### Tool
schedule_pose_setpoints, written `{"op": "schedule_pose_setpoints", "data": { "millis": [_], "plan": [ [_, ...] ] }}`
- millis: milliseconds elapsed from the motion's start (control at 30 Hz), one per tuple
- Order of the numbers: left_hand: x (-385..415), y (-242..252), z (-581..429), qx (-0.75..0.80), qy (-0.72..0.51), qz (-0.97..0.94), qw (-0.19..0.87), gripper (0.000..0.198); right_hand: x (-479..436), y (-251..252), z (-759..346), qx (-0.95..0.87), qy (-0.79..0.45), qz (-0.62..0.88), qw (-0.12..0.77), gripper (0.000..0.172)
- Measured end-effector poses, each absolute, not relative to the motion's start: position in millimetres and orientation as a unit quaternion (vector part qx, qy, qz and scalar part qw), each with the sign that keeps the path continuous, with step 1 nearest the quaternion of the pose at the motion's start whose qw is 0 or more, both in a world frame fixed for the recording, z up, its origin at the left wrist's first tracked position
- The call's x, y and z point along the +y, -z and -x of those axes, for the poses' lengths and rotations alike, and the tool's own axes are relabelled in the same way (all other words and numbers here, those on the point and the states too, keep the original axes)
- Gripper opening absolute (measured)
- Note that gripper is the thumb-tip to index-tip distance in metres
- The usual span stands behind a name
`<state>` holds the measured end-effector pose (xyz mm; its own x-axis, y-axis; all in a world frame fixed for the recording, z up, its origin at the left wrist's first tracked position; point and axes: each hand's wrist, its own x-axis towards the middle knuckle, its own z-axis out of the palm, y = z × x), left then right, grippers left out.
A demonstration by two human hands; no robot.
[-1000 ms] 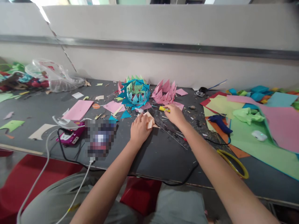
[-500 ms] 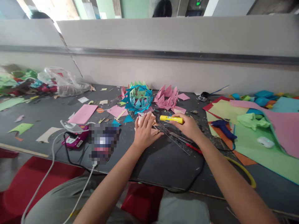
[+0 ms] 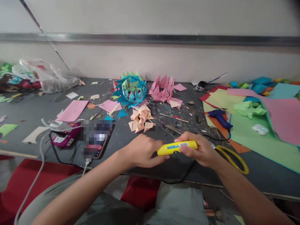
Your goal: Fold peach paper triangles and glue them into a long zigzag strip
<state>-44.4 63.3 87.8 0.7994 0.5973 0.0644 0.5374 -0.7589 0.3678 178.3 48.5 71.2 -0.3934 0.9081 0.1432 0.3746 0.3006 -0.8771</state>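
A yellow glue stick [image 3: 172,148] is held level above the front of the table, between both hands. My right hand [image 3: 200,150] grips its right end with thumb and fingers. My left hand [image 3: 146,151] is closed around its left end, and the fingers hide that tip. Just beyond my hands, a cluster of folded peach paper pieces [image 3: 142,118] rests on the table. Behind it stand a blue and green folded-paper ring [image 3: 133,90] and a pink folded-paper ring [image 3: 162,89].
A phone [image 3: 99,137] and a purple power bank [image 3: 65,136] with cables lie to the left. To the right are a blue glue gun [image 3: 220,119], a yellow cable loop [image 3: 234,161], an earbud case [image 3: 260,129] and coloured paper sheets [image 3: 276,147]. Paper scraps litter the table.
My left hand has left the peach paper pieces and come toward me to take the glue stick's left end. My right hand has brought the glue stick nearer. The view has tilted down.
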Motion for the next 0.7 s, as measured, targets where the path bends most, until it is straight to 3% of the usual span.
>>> {"op": "schedule_pose_setpoints", "data": {
  "millis": [133, 267, 367, 467, 533, 600, 700],
  "plan": [
    [60, -97, 47, 0.302, -0.080, -0.897, 0.314, 0.033, 45, -68, -178, -0.743, -0.420, 0.390, 0.345, 0.022],
    [57, -103, 48, 0.303, -0.006, -0.780, 0.547, 0.040, 40, -75, -175, -0.775, -0.422, 0.329, 0.337, 0.019],
    [53, -96, 54, 0.282, 0.028, -0.642, 0.712, 0.044, 36, -79, -186, -0.819, -0.391, 0.273, 0.318, 0.026],
    [52, -81, 77, 0.232, 0.000, -0.502, 0.833, 0.055, 34, -78, -215, -0.810, -0.266, 0.296, 0.432, 0.022],
    [53, -73, 95, 0.312, -0.068, -0.497, 0.807, 0.055, 33, -73, -234, -0.724, -0.159, 0.375, 0.557, 0.020],
    [55, -69, 108, 0.424, -0.128, -0.565, 0.696, 0.046, 32, -64, -242, -0.644, -0.146, 0.447, 0.603, 0.019],
    [58, -68, 106, 0.500, -0.179, -0.653, 0.539, 0.029, 30, -47, -225, -0.538, -0.315, 0.469, 0.626, 0.010]
  ]
}}
